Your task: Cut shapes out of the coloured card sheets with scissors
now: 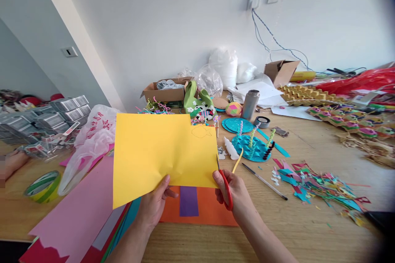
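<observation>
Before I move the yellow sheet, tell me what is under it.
An orange sheet with a purple strip on it shows past the near edge of the yellow sheet. Their far edges are covered, so anything farther under cannot be seen.

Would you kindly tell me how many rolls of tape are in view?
2 clear ones: the green-and-yellow roll at left beside the plastic bag, and the dark grey roll near the metal bottle. Others may be hidden.

Free tabletop point(290, 230) beside the right hand point(239, 191), 1 pen point(264, 181) and paper scraps point(321, 183) beyond.
</observation>
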Available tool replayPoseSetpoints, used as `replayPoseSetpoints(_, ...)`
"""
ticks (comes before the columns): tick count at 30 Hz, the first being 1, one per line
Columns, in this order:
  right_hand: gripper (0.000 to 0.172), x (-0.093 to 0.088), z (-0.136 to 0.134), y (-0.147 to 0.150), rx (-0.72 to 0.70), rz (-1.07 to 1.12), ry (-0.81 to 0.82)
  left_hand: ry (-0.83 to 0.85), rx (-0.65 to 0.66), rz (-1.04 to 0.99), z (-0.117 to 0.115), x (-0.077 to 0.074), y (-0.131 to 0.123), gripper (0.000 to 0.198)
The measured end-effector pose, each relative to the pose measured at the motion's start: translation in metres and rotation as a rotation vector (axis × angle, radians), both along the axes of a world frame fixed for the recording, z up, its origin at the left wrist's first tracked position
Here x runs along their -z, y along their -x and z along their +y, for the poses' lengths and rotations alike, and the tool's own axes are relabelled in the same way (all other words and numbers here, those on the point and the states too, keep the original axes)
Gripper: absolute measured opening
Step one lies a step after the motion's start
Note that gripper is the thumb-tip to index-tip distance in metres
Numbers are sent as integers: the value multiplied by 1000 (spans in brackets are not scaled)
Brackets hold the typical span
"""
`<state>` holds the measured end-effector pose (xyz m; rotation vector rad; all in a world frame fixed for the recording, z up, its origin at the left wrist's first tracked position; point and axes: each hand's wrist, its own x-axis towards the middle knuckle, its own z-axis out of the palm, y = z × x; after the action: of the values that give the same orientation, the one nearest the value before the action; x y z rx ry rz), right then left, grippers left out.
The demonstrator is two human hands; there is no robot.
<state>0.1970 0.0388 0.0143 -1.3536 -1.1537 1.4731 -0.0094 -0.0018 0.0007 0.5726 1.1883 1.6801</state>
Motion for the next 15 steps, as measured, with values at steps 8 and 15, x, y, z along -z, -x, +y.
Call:
replayPoseSetpoints(8,58,4,1,2,22,-7,5,-3,-5,-8,0,0,0,36)
replayPoseSetpoints(15,58,-1,-2,2,28,6,-6,9,-2,-17,2,-1,-1,36)
